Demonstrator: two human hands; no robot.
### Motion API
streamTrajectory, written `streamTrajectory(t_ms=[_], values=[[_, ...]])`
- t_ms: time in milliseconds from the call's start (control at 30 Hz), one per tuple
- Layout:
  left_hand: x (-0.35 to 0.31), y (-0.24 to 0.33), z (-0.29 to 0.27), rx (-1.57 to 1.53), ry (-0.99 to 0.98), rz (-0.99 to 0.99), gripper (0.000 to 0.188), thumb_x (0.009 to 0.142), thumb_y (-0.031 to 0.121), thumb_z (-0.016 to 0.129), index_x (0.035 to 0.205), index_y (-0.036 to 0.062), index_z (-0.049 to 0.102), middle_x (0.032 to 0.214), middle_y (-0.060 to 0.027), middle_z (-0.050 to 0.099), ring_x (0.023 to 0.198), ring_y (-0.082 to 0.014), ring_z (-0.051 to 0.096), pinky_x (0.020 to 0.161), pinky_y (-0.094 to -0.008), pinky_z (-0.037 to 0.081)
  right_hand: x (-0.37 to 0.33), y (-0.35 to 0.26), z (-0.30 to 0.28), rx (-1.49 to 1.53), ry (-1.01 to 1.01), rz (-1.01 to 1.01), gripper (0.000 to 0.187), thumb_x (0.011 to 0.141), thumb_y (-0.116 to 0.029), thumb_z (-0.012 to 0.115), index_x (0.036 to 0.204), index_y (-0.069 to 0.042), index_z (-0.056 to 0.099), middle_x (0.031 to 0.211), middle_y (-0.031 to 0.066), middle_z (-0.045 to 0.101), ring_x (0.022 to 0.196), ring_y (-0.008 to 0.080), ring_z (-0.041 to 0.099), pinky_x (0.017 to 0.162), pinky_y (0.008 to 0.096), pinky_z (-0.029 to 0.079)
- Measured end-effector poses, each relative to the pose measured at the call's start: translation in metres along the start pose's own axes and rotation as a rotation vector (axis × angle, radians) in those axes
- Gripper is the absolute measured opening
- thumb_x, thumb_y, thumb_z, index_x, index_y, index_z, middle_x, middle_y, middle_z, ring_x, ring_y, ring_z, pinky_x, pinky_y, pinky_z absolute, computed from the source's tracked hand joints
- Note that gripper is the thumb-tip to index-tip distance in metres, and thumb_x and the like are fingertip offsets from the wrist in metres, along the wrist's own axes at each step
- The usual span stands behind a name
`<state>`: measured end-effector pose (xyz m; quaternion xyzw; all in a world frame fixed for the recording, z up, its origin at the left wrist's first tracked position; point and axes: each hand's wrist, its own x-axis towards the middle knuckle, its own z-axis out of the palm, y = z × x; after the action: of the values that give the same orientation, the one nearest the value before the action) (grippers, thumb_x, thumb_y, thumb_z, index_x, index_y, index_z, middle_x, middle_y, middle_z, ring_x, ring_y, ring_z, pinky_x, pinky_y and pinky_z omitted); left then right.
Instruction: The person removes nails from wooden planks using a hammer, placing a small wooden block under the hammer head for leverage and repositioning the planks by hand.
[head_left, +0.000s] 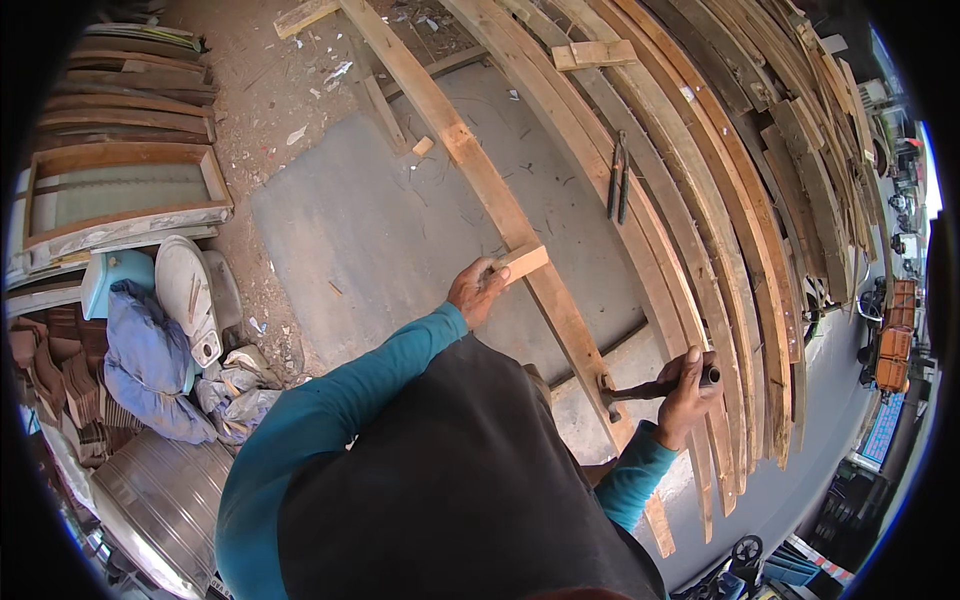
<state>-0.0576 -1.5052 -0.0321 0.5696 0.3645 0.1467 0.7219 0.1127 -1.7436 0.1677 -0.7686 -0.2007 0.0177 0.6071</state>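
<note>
My left hand is closed around one end of a short wooden block. The block rests across a long wooden plank that runs from the far left toward me. My right hand grips the handle of a hammer. The hammer's head is down at the near part of that plank, and whether it touches the wood I cannot tell. To the right, a pair of long-handled pincers lies on other planks.
More planks are stacked along the right. A grey sheet lies under the plank. At the left are a framed pane, a white toilet seat, a blue cloth bundle and roof tiles. Orange crates stand far right.
</note>
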Motion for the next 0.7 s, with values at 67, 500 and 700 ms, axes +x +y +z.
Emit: streamTrajectory(t_ms=[67,500,700], values=[[0.008,-0.013,-0.056,-0.037,0.154,0.017,0.049,0.101,0.040,0.063,0.128,-0.0006,0.058,0.112,-0.0103,0.069,0.098,-0.0171,0.068,0.088,-0.0311,0.054,0.014,-0.013,0.037,-0.054,-0.143,0.107,0.036,0.103,-0.026,0.063,0.076,-0.006,0.050,0.057,0.0047,0.054,0.049,0.0110,0.051,0.046,0.0252,0.036],[-0.063,-0.031,-0.180,-0.316,0.727,-0.139,0.043,0.101,0.029,0.063,0.134,0.0019,0.055,0.107,-0.0143,0.070,0.088,-0.0198,0.071,0.075,-0.0296,0.060,0.054,0.021,0.173,-0.555,-1.019,0.174,0.052,0.101,-0.048,0.058,0.093,0.004,0.060,0.070,0.0215,0.063,0.070,0.0417,0.066,0.065,0.0456,0.049],[0.079,0.030,-0.285,-0.458,0.551,-0.073,0.041,0.101,0.028,0.064,0.135,0.0061,0.057,0.114,-0.0115,0.068,0.095,-0.0190,0.070,0.082,-0.0299,0.058,0.067,0.023,0.334,-0.543,-1.076,0.115,0.054,0.103,-0.050,0.053,0.102,0.004,0.060,0.078,0.0283,0.064,0.080,0.0516,0.063,0.072,0.0515,0.050]])
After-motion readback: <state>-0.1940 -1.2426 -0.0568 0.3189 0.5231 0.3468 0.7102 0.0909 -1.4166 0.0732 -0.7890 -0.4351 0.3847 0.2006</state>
